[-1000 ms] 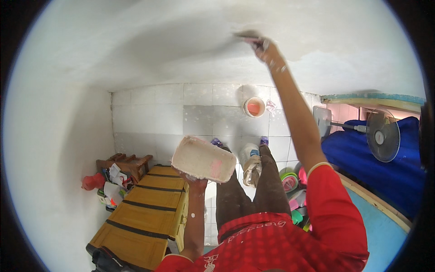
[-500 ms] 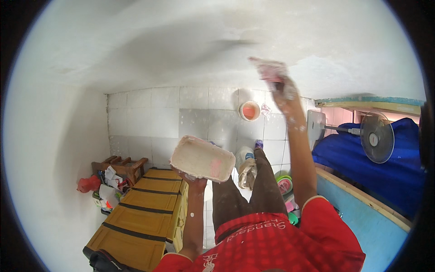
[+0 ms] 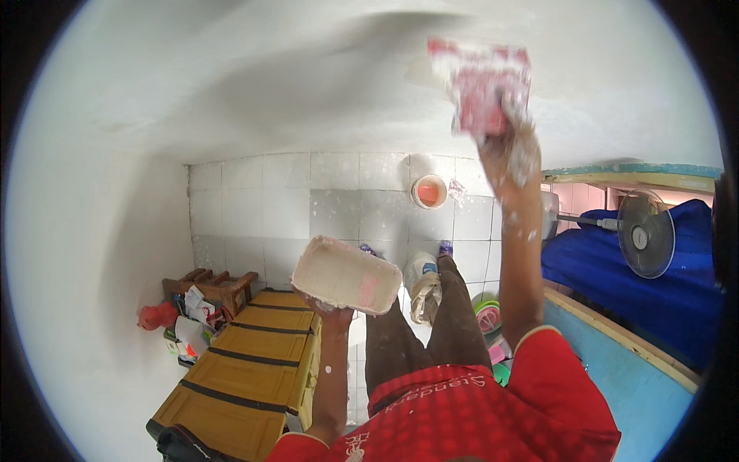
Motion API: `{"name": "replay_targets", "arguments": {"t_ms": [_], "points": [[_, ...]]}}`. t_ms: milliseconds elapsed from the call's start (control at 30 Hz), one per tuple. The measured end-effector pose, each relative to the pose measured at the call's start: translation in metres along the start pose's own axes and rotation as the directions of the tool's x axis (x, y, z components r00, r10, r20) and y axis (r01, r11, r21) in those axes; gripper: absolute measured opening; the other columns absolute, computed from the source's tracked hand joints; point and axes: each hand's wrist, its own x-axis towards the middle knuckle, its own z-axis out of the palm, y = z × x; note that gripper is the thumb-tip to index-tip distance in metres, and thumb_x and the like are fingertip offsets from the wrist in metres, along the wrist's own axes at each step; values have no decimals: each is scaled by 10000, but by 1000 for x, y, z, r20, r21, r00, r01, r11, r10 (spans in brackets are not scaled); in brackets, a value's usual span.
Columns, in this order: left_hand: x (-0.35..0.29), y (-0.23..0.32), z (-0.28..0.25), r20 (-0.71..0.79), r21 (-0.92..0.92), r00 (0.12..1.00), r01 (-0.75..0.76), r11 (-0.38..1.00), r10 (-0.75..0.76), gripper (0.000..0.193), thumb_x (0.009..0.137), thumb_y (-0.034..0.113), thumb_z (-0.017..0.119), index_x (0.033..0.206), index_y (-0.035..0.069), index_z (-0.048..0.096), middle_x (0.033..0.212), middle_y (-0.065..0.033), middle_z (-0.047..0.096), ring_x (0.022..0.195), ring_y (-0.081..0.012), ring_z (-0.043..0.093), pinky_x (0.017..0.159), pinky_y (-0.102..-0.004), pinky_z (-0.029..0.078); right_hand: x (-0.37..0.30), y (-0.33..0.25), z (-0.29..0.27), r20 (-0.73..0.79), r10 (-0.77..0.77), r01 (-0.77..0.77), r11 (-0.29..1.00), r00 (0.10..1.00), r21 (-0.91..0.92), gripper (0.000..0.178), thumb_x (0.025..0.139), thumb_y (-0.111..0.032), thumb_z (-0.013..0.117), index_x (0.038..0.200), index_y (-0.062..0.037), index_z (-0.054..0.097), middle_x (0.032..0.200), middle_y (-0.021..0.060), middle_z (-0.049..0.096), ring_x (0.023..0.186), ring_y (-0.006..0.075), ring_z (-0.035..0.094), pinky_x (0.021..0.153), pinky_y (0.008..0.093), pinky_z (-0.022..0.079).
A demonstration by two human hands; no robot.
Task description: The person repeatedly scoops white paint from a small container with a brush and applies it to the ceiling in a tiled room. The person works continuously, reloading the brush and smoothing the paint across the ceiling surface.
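My left hand [image 3: 332,309] is wrapped under and around a rectangular tub [image 3: 346,273], which is coated inside with whitish paste and has a pink patch. My right hand [image 3: 514,158], smeared with white paste, is raised in front of the white wall [image 3: 308,100]. Its fingers grip a flat red-and-white piece [image 3: 489,92], slightly blurred, that looks like a plastic packet or sheet streaked with white paste. Whether that piece touches the wall I cannot tell.
A bucket [image 3: 429,192] with orange-red inside stands on the spattered tile floor [image 3: 285,212]. Yellow drawers [image 3: 246,377] and a wooden stool [image 3: 219,291] are at left. On the right are a fan [image 3: 645,235], a blue cover [image 3: 593,254] and a light-blue panel [image 3: 616,369]. A bag [image 3: 425,289] lies between my legs.
My right hand has moved up and slightly right with the red-and-white piece, whose broad face now shows. The left hand and tub have hardly moved.
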Motion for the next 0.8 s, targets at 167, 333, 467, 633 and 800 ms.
{"name": "replay_targets", "arguments": {"t_ms": [167, 333, 467, 633, 800], "points": [[32, 11, 20, 133, 0, 991, -20, 1000, 20, 978, 801, 843, 250, 1444, 112, 336, 1441, -109, 383, 1287, -299, 411, 1058, -491, 371, -76, 16, -2, -268, 165, -258, 898, 949, -358, 420, 890, -92, 642, 1263, 11, 479, 1216, 101, 572, 1113, 181, 575, 940, 321, 494], [39, 11, 59, 255, -40, 967, -3, 999, 13, 984, 798, 846, 250, 1447, 110, 333, 1443, -112, 382, 1288, -300, 410, 1058, -490, 371, -111, -15, 28, 1, 285, -95, 322, 959, -942, 272, 872, -165, 624, 1112, -36, 624, 969, 102, 625, 899, 242, 623, 733, 313, 499], [17, 4, 112, 397, -55, 918, 46, 997, -20, 990, 796, 849, 249, 1449, 109, 330, 1444, -113, 380, 1288, -301, 409, 1058, -490, 372, -139, -56, 72, 198, 487, 196, 55, 851, -979, 241, 841, -100, 632, 1082, -98, 644, 880, 109, 710, 737, 295, 685, 712, 372, 518], [-19, -3, 168, 517, -48, 855, 70, 996, -35, 997, 793, 852, 249, 1452, 108, 326, 1445, -115, 379, 1289, -302, 408, 1057, -490, 372, -157, -74, 95, 358, 426, 460, -165, 831, -872, 293, 838, -179, 659, 1120, -103, 641, 923, 117, 708, 772, 321, 675, 669, 406, 506], [-46, -5, 210, 622, -115, 782, 48, 992, 34, 1004, 790, 855, 248, 1455, 106, 322, 1446, -118, 377, 1290, -303, 408, 1057, -490, 372, -177, -77, 93, 442, 180, 407, 202, 879, -891, 371, 810, -127, 689, 1175, -107, 627, 921, 136, 704, 802, 330, 671, 698, 396, 512]]}}
